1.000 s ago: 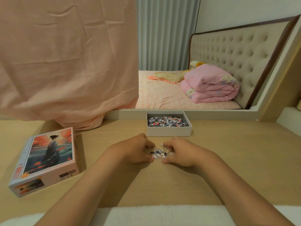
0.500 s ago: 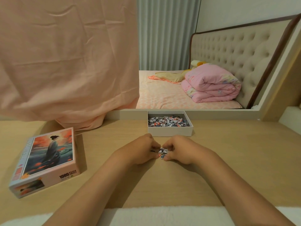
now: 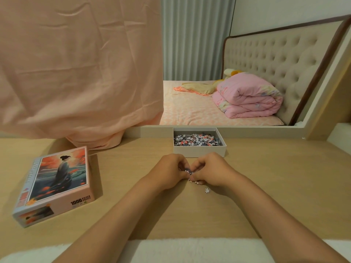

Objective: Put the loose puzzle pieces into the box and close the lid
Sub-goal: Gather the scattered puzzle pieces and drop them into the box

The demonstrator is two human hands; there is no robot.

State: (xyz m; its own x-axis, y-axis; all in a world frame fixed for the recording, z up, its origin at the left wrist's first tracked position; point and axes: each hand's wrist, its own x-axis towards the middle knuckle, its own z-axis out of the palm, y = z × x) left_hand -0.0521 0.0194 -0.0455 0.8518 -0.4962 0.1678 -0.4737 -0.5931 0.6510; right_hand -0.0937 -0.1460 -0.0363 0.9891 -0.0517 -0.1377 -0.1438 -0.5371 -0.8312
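An open white box (image 3: pixel 199 149) stands at the back of the wooden table, with many puzzle pieces (image 3: pixel 197 139) inside. My left hand (image 3: pixel 171 172) and my right hand (image 3: pixel 212 170) meet just in front of it, fingers curled together around a small clump of loose puzzle pieces (image 3: pixel 188 171). A few pieces lie under my right hand, and one white piece (image 3: pixel 206 190) lies alone on the table near my right wrist. The picture lid (image 3: pixel 55 185) lies flat at the left.
A pink cloth (image 3: pixel 76 73) hangs over the table's back left. Behind the table is a bed with a folded pink quilt (image 3: pixel 248 99). A white fluffy strip (image 3: pixel 190 249) runs along the near edge.
My hands have drawn together, gathering the spread pieces into a clump and lifting slightly toward the box. One piece now lies alone near my right wrist.
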